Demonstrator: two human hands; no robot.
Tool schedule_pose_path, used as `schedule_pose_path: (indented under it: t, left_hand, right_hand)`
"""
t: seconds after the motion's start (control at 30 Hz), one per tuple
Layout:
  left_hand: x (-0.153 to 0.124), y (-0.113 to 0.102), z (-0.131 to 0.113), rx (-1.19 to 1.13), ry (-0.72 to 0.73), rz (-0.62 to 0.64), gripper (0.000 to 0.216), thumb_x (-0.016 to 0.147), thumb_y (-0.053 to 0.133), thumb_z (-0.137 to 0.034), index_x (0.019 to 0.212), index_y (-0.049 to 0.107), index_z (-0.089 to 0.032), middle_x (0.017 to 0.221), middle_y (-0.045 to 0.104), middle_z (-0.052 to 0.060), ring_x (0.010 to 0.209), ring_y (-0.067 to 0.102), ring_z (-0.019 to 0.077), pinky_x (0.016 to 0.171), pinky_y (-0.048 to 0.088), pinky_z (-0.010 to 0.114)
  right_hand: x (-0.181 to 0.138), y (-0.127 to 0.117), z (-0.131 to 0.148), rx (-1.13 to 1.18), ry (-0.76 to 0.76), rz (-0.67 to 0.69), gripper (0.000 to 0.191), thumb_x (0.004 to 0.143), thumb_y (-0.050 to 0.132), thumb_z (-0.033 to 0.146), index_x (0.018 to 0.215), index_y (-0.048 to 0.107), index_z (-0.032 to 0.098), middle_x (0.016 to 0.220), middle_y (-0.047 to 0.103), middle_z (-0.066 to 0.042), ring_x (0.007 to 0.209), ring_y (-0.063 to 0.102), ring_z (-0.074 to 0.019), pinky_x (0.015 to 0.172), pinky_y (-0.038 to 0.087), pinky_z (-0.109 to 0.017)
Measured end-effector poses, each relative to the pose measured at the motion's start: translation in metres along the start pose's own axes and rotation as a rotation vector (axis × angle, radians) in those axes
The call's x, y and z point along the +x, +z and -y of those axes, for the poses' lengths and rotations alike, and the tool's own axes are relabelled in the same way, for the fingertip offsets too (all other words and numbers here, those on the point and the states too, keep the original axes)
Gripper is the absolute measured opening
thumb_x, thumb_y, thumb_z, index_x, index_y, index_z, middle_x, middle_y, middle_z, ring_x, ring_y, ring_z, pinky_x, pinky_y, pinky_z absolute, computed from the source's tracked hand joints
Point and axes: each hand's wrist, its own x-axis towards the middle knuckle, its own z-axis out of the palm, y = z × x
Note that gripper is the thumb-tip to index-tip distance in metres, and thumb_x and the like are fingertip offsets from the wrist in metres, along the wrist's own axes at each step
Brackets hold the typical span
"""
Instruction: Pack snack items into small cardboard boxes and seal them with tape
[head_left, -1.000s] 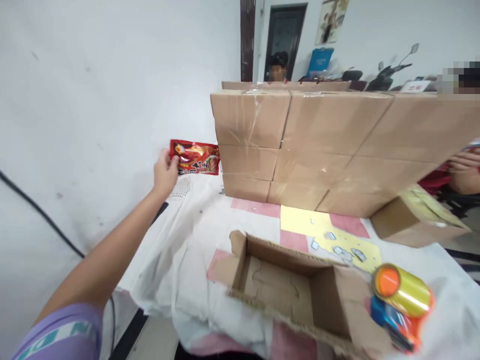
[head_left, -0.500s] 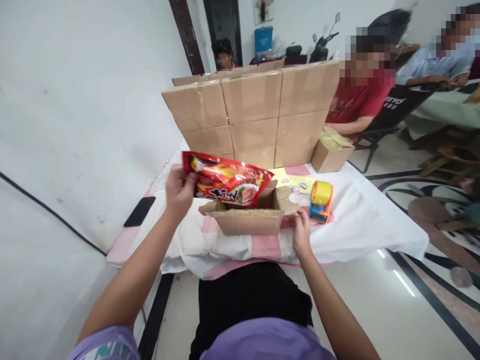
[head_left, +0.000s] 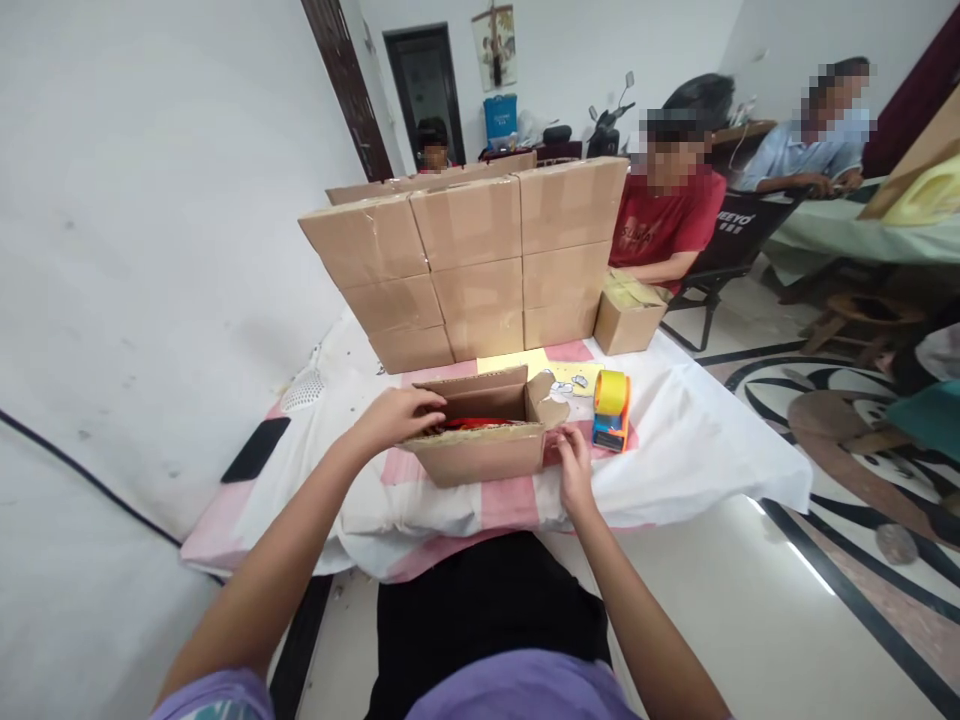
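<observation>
An open cardboard box stands on the table in front of me. A red snack packet lies inside it, only its top edge showing. My left hand reaches over the box's left rim, fingers curled down into the opening at the packet's end. My right hand rests at the box's right side, fingers pinched on the side flap.
A wall of sealed cardboard boxes stands behind the open box. An orange and yellow tape dispenser sits to its right, a small box beyond. A black phone lies at the left. People sit at the back and right.
My left hand has brought the red packet from the far left, over the box and down into it. My right hand came in to the box's right side. The view pulled back.
</observation>
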Motion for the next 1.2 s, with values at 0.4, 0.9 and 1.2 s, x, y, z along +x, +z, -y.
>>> schedule_pose_path:
  t: [0.4,0.9,1.2]
  left_hand:
    - [-0.072,0.132,0.029,-0.712,-0.035,-0.564,0.131,0.058,0.061,-0.094,0.159,0.014,-0.024,0.155,0.041,0.025,0.143,0.044,0.0378,0.114,0.039,0.054]
    - [-0.045,0.099,-0.014,-0.283,-0.164,-0.758,0.072,0.084,0.061,-0.02,0.151,0.034,-0.027,0.162,0.032,0.013,0.148,0.034,0.0306,0.114,0.038,0.051]
    - [-0.043,0.075,-0.05,0.138,-0.056,-0.398,0.041,0.098,0.045,-0.026,0.135,0.062,-0.031,0.123,0.072,0.006,0.114,0.063,0.028,0.113,0.033,0.054]
  right_hand:
    - [0.031,0.023,0.051,-0.124,-0.43,0.437,0.057,0.105,0.026,0.054,0.122,0.072,0.025,0.13,0.067,-0.008,0.136,0.047,-0.0291,0.118,0.033,-0.054]
    - [0.062,0.044,0.072,-0.079,-0.28,0.452,0.059,0.102,0.035,0.058,0.155,0.036,0.031,0.148,0.056,-0.008,0.137,0.05,-0.028,0.11,0.042,-0.05]
    - [0.052,-0.012,0.063,-0.393,-0.537,-0.008,0.03,0.095,0.054,0.04,0.117,0.068,0.023,0.114,0.071,-0.01,0.121,0.058,-0.0304,0.111,0.038,-0.054]
